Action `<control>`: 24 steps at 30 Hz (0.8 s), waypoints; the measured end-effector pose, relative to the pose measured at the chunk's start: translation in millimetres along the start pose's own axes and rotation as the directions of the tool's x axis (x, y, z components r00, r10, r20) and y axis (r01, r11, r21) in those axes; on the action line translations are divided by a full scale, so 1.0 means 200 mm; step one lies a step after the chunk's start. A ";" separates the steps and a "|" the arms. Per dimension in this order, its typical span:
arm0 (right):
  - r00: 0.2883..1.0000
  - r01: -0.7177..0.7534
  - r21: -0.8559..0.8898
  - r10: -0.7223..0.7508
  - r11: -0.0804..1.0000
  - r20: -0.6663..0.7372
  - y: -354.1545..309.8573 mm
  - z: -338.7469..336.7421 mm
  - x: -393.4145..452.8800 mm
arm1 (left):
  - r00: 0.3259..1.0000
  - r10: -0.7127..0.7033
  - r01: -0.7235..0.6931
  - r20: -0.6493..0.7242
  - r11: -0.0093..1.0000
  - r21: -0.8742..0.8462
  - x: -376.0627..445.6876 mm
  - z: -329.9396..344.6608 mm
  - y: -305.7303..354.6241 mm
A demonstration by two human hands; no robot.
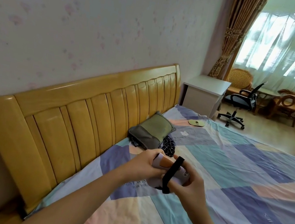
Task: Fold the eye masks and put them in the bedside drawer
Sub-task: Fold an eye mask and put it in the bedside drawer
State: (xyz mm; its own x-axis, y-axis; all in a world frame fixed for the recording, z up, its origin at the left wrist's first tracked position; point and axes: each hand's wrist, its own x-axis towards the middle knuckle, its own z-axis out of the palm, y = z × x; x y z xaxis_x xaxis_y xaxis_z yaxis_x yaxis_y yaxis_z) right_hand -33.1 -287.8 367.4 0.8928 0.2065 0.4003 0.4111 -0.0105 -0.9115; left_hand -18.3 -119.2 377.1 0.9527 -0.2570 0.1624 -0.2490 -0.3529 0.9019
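Both my hands hold a folded light eye mask [163, 164] with an orange patch above the bed. My left hand [143, 165] grips its left end. My right hand [191, 186] grips the right end, and the mask's black elastic strap [171, 173] loops over my fingers and hangs down. A second, tan eye mask [197, 123] lies flat on the bedsheet far up the bed near the white bedside cabinet [203, 93]. No drawer front shows from here.
The wooden headboard [82, 120] runs along the left. A green-grey pillow [152, 132] and a dark checked cloth [168, 146] lie by it. The patchwork sheet [238, 187] covers the bed. A black office chair [239, 103] and wicker chairs [292, 103] stand by the window.
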 end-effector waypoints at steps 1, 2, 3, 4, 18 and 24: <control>1.000 -0.025 0.009 0.025 1.000 0.013 0.01 -0.01 0.00 | 1.000 -0.002 0.001 -0.009 0.999 -0.037 -0.01 0.01 0.00; 0.998 -0.052 0.018 0.052 0.998 0.023 0.01 -0.02 0.01 | 1.000 -0.018 0.016 -0.026 0.997 -0.081 -0.01 0.03 -0.01; 0.996 -0.081 0.034 0.080 0.996 0.030 0.02 -0.03 0.01 | 0.998 -0.045 0.039 -0.044 0.991 -0.127 -0.02 0.04 0.00; 0.994 -0.108 0.058 0.106 0.992 0.036 0.02 -0.04 0.01 | 0.995 -0.078 0.066 -0.063 0.983 -0.172 -0.03 0.06 0.01; 0.982 -0.190 0.135 0.184 0.973 0.050 0.13 0.01 0.00 | 0.934 -0.239 0.163 -0.267 0.946 -0.279 -0.08 0.06 -0.06; 0.909 0.303 -0.315 -0.174 0.899 0.378 0.24 0.06 0.04 | 0.881 -0.380 0.252 -0.281 0.881 -0.400 -0.20 0.04 -0.18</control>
State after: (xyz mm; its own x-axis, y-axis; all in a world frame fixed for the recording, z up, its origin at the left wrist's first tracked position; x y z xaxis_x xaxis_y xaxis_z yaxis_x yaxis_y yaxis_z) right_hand -8.4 -275.6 324.7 0.6710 0.5592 0.4868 0.6981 -0.2554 -0.6689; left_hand -49.1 -104.6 335.5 0.9832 0.1603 -0.0870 0.0908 -0.0161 0.9957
